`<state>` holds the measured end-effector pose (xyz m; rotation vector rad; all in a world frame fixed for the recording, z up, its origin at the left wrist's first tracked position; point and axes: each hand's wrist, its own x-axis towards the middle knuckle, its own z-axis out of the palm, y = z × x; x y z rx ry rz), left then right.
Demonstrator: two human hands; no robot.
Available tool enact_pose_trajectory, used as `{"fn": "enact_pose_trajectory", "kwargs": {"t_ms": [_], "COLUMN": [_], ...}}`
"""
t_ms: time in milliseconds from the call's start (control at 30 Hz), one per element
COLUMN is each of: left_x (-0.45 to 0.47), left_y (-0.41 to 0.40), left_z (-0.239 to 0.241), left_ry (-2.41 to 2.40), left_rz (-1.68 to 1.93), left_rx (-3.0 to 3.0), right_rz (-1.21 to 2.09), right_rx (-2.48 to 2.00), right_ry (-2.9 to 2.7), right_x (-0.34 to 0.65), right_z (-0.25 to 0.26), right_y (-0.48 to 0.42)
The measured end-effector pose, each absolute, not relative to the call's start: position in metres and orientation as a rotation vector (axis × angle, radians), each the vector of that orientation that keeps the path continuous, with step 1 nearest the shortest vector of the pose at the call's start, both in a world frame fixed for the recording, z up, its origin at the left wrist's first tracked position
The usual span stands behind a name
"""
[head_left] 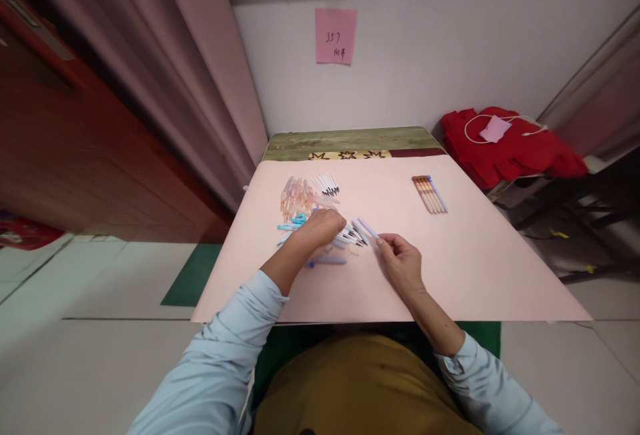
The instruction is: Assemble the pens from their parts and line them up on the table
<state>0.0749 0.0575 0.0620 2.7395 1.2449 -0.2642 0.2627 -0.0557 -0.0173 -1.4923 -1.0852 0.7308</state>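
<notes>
My right hand pinches the near end of a slim lavender pen barrel between thumb and fingers, just above the table. Over the pile of pen parts, my left hand is closed with its fingers curled down; what it grips, if anything, is hidden. White refills with dark tips lie between my hands. Blue clip parts show beyond my left wrist, and another lavender barrel lies on its near side. Clear pinkish pen parts are heaped farther back, beside fanned white refills with black tips.
Several brown-and-beige pens and one blue pen form a neat row of pens at the right of the pink-covered table. A red cloth with a white cord lies beyond the right edge. A curtain hangs at left.
</notes>
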Motion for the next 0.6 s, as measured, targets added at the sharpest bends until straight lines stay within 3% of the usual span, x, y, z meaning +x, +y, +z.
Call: {"fn": "enact_pose_trajectory", "kwargs": {"t_ms": [600], "left_x": [0.0832], "left_y": [0.0593], "left_z": [0.0676], "left_ry": [1.209], "left_rz": [-0.359], "left_rx": [2.766], "right_rz": [0.737], "right_rx": [-1.482], "right_ry": [-1.083], "right_x": [0.2631], "right_z": [-0.0193], "right_y": [-0.0540]}}
